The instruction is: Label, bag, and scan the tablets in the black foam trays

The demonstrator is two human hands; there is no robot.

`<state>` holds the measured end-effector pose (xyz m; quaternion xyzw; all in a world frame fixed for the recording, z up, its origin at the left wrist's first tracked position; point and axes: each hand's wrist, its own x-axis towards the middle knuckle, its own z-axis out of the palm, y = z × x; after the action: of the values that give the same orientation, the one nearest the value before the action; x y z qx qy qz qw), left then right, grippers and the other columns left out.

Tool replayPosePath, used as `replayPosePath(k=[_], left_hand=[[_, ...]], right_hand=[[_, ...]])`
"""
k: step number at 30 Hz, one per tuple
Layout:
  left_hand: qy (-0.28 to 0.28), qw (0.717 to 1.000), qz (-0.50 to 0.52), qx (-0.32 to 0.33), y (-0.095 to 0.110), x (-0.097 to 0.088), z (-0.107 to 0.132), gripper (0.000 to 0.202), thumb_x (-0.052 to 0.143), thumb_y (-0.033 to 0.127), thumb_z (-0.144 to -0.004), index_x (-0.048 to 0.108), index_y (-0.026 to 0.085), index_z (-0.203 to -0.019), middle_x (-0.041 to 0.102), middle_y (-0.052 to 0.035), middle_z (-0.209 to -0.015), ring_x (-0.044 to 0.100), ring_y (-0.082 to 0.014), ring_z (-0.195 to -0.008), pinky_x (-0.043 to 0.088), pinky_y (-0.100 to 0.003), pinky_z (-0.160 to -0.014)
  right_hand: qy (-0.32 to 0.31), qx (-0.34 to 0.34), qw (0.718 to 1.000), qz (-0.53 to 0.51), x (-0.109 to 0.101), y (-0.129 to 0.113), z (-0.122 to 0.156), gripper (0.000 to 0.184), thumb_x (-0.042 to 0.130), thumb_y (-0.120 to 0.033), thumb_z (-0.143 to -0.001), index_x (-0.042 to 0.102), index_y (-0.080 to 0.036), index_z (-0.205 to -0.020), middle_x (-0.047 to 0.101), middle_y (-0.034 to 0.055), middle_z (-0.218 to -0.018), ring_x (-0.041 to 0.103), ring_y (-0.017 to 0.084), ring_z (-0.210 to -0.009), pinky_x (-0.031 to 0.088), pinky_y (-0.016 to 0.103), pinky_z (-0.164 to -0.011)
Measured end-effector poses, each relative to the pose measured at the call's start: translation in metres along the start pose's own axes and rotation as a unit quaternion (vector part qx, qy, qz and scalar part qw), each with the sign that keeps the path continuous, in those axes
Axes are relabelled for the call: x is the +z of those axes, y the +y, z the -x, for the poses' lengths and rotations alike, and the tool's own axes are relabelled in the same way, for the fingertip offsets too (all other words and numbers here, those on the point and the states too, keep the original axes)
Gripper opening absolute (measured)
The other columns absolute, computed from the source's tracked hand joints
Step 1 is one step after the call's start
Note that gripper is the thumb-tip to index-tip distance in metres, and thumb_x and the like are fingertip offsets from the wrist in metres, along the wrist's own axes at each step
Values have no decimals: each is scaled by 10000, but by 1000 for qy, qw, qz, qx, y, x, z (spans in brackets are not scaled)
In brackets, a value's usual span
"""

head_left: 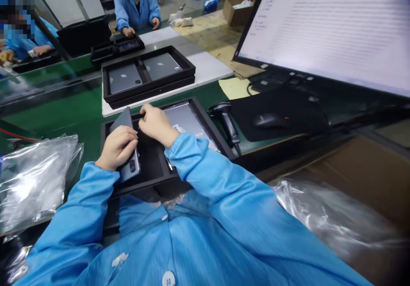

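Observation:
My left hand [118, 148] is closed around a grey tablet [130, 171], which stands tilted on its long edge at the left compartment of a black tray [150, 160]. The tablet's camera bump shows near its lower corner. Over the tray's middle, my right hand [156, 123] has its fingers curled together close to the tablet's far end; whatever they pinch, if anything, is hidden. A second tablet [192, 121], seemingly wrapped in clear film, lies in the right compartment, partly covered by my right forearm.
Beyond stands a stacked black tray [149, 95] with two tablets. A barcode scanner [226, 121], mouse [270, 120] and monitor [320, 29] are on the right. Clear plastic bags [35, 179] lie left. Two co-workers in blue sit across, one handling a black tray [130, 44].

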<state>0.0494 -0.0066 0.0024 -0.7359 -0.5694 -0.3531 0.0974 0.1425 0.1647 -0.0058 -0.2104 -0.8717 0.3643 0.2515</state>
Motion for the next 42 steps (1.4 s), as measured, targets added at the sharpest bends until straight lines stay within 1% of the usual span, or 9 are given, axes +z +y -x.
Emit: replayPosePath(k=[4,6,11,17,22,29,33,37,42], left_hand=[[-226,972,-64,-19,-4,26,-3,259,476,320,-1038,663,163,-955,699,-131,-966,652,-254,-920,547,-411,-851],[-283,955,-82,-46,-5,36,-3,295,430,321,-1035,669,149,-1034,694,-152,-1020,645,-274,-953,542,-431,-878],[-280,950,-103,-95,-8,39,0,339,406,310,-1022,656,135,-1170,684,-174,-1132,635,-293,-1074,526,-448,-979],[-213,970,-108,-40,7,42,-11,336,438,344,-1023,643,135,-1187,681,-188,-1158,629,-302,-1129,516,-437,-1000],[-357,925,-125,44,63,90,-62,346,467,421,-1063,605,150,-1228,651,-157,-1215,638,-286,-1137,518,-374,-944],[-358,915,-169,-81,98,158,-118,366,589,326,-978,578,104,-1270,616,-212,-1239,678,-330,-1093,535,-398,-852],[-344,922,-146,-106,82,140,-112,274,439,284,-1021,622,135,-1160,687,-181,-1093,692,-310,-1017,509,-386,-830],[-217,943,-143,-209,52,91,-82,209,462,321,-978,590,171,-909,692,-133,-914,657,-276,-867,434,-353,-734],[-80,941,-62,-324,22,56,-37,243,525,410,-873,481,204,-752,532,-30,-663,503,-194,-644,326,-324,-640]], right_hand=[[181,5,963,-197,-25,27,-24,156,597,-235,-946,561,-210,-1096,621,-28,-790,629,157,-769,519,286,-801],[217,27,937,-274,-36,35,-16,155,592,-311,-973,539,-217,-1083,571,-41,-765,584,127,-691,500,247,-710],[242,97,920,-293,-59,39,75,202,549,-442,-986,504,-245,-1000,520,-34,-760,554,105,-626,468,201,-601],[292,123,903,-291,-87,61,186,242,609,-473,-860,538,-250,-920,532,-37,-700,528,119,-574,458,232,-554],[283,140,895,-316,-97,69,207,238,674,-432,-774,580,-235,-868,557,-43,-651,515,109,-540,435,221,-519],[171,135,929,-298,-81,48,213,310,693,-502,-765,624,-227,-890,637,-2,-734,583,133,-612,514,258,-573],[177,132,936,-274,-89,53,216,325,700,-519,-765,626,-231,-896,636,-1,-746,591,142,-625,523,273,-599],[210,153,932,-254,-101,71,204,294,695,-485,-773,622,-223,-885,634,-14,-746,575,126,-606,499,259,-605],[113,151,960,-209,-105,89,142,194,732,-320,-787,620,-208,-900,688,-19,-824,644,119,-660,497,224,-609]])
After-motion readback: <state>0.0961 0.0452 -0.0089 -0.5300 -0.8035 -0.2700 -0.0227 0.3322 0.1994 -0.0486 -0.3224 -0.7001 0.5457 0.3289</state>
